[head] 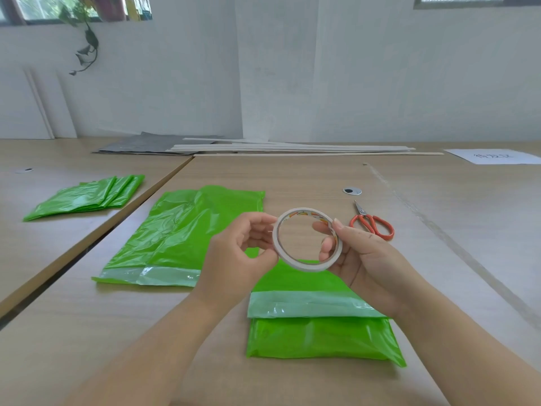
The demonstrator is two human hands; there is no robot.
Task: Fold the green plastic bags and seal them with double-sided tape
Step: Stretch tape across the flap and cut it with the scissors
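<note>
- A pile of bags (85,197) lies folded, far left on the desk (292,177).
- A flat bag (181,235) is spread out left of centre.
- The left hand (237,253) has its grip pinched on the tape roll (301,265).
- A folded bag (322,335) lies near, beneath the raised roll.
- The right hand (366,259) grips the roll's other side, fingers through the ring.
- Scissors (371,224) lie on the desk to the right.

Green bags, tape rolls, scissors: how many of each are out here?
Single green bags: 2, flat bag and folded bag
Pile of green bags: 1, number inside unclear
Tape roll: 1
Scissors: 1
Total: 5, counting the pile as one
</note>
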